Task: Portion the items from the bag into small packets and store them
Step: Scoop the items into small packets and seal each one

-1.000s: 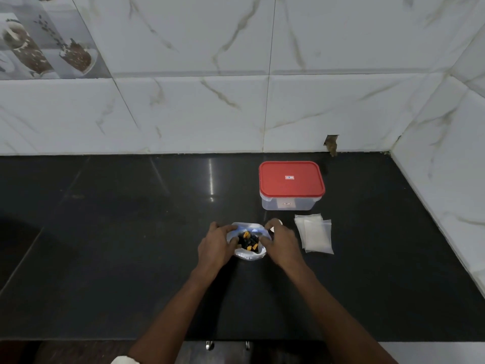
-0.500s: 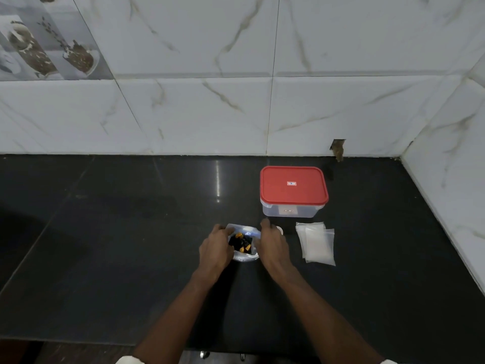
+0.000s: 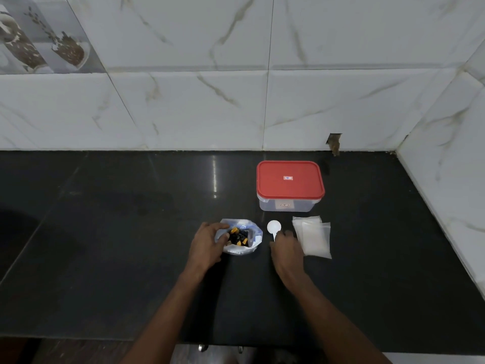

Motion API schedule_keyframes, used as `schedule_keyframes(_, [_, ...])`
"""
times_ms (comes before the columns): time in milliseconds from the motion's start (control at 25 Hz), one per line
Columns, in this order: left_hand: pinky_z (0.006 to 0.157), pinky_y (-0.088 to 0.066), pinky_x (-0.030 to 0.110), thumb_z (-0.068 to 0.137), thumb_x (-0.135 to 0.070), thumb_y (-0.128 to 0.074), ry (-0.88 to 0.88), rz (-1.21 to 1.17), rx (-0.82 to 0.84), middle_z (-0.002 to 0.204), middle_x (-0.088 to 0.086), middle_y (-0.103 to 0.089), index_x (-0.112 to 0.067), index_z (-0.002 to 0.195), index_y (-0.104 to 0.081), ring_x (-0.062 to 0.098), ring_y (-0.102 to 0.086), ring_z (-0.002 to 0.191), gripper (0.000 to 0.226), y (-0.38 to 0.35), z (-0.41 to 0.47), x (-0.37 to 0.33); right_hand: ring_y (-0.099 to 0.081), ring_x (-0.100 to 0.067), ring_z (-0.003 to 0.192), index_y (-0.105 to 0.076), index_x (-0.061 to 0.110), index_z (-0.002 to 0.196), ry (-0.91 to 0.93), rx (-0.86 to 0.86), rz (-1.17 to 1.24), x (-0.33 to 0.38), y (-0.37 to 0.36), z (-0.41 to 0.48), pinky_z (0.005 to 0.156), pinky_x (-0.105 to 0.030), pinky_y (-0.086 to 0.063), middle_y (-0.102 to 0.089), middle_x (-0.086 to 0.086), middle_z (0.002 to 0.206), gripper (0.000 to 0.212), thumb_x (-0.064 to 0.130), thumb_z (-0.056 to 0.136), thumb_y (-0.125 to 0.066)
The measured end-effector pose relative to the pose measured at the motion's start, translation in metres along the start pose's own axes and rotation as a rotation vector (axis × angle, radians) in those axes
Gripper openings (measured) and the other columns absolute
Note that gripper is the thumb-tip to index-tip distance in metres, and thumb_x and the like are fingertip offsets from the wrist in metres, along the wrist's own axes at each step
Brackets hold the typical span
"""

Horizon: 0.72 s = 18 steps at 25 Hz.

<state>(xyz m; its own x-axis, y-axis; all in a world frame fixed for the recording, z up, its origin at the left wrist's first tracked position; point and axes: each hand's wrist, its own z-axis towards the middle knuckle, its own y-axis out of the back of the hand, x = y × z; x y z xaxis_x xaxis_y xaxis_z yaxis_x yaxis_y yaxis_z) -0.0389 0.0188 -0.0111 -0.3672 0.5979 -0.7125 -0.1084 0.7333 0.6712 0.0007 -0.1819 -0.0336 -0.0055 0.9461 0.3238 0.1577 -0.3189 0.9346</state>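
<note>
A clear plastic bag (image 3: 248,244) with its top rolled open sits on the black counter, holding dark and orange pieces (image 3: 238,236). My left hand (image 3: 208,244) grips the bag's left rim. A small white scoop (image 3: 274,227) lies just right of the bag. My right hand (image 3: 286,248) rests over the scoop's handle end, fingers curled down at it; whether it grips the handle is hidden. A stack of small clear packets (image 3: 313,237) lies to the right of that hand. Behind them stands a clear box with a red lid (image 3: 290,181), closed.
The black counter (image 3: 118,245) runs left and meets white marble-tiled walls at the back and on the right (image 3: 446,179). The counter's front edge (image 3: 78,340) lies just below my forearms.
My right hand has let go of the bag's right rim and moved right onto the scoop, which now shows. My left hand stays on the bag.
</note>
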Motion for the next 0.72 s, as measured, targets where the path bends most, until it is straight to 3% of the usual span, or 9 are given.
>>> schedule_keyframes(80, [0.057, -0.062, 0.039, 0.098, -0.025, -0.062, 0.003, -0.086, -0.066, 0.122, 0.001, -0.053, -0.024, 0.119, -0.070, 0.028, -0.069, 0.085, 0.022, 0.000, -0.005, 0.005, -0.062, -0.024, 0.100, -0.061, 0.007, 0.112, -0.070, -0.002, 0.065, 0.001, -0.002, 0.003, 0.079, -0.031, -0.047, -0.063, -0.010, 0.111, 0.022, 0.016, 0.094, -0.054])
schedule_keyframes(200, [0.051, -0.060, 0.035, 0.101, -0.026, -0.056, 0.089, -0.247, -0.209, 0.122, 0.008, -0.058, -0.021, 0.127, -0.062, 0.028, -0.070, 0.083, 0.027, 0.007, -0.011, 0.012, -0.063, -0.026, 0.087, -0.061, 0.007, 0.091, -0.158, 0.016, 0.296, -0.007, 0.010, 0.002, 0.068, -0.030, -0.042, -0.065, -0.007, 0.089, 0.015, 0.021, 0.089, -0.062])
schedule_keyframes(280, [0.067, -0.063, 0.042, 0.100, -0.028, -0.056, 0.120, -0.243, -0.286, 0.121, 0.010, -0.060, -0.019, 0.129, -0.061, 0.026, -0.069, 0.093, 0.030, 0.010, -0.013, 0.015, -0.059, -0.025, 0.078, -0.057, 0.006, 0.082, -0.177, -0.006, 0.452, -0.024, 0.026, -0.004, 0.065, -0.030, -0.038, -0.061, -0.004, 0.078, 0.019, 0.022, 0.090, -0.064])
schedule_keyframes(360, [0.087, -0.054, 0.035, 0.099, -0.025, -0.059, 0.067, -0.143, -0.346, 0.124, 0.004, -0.056, -0.013, 0.126, -0.064, 0.015, -0.061, 0.101, 0.030, 0.008, -0.020, 0.009, -0.058, -0.024, 0.072, -0.054, 0.005, 0.082, -0.220, -0.107, 0.574, -0.050, 0.043, -0.008, 0.063, -0.030, -0.037, -0.059, -0.005, 0.075, 0.016, 0.017, 0.091, -0.061])
schedule_keyframes(440, [0.084, -0.045, 0.027, 0.097, -0.016, -0.061, -0.020, -0.119, -0.383, 0.120, -0.001, -0.053, -0.013, 0.121, -0.067, 0.009, -0.056, 0.095, 0.024, 0.000, -0.029, -0.008, -0.061, -0.026, 0.073, -0.053, 0.003, 0.085, -0.298, -0.222, 0.665, -0.079, 0.057, -0.007, 0.060, -0.032, -0.041, -0.060, -0.007, 0.078, 0.007, 0.007, 0.090, -0.056])
schedule_keyframes(600, [0.070, -0.044, 0.021, 0.091, 0.000, -0.059, -0.245, -0.091, -0.320, 0.106, -0.010, -0.054, -0.020, 0.101, -0.071, 0.007, -0.059, 0.086, 0.026, -0.031, -0.047, -0.034, -0.060, -0.030, 0.086, -0.056, 0.006, 0.092, -0.334, -0.180, 0.565, -0.097, 0.059, 0.009, 0.068, -0.031, -0.038, -0.060, -0.010, 0.089, 0.007, 0.013, 0.092, -0.055])
schedule_keyframes(720, [0.071, -0.045, 0.012, 0.088, 0.007, -0.062, -0.366, -0.041, -0.225, 0.111, -0.010, -0.059, -0.015, 0.104, -0.074, 0.000, -0.055, 0.093, 0.031, -0.054, -0.058, -0.034, -0.064, -0.031, 0.097, -0.062, 0.009, 0.109, -0.379, -0.143, 0.384, -0.089, 0.049, 0.017, 0.073, -0.032, -0.044, -0.066, -0.009, 0.102, 0.037, 0.034, 0.083, -0.070])
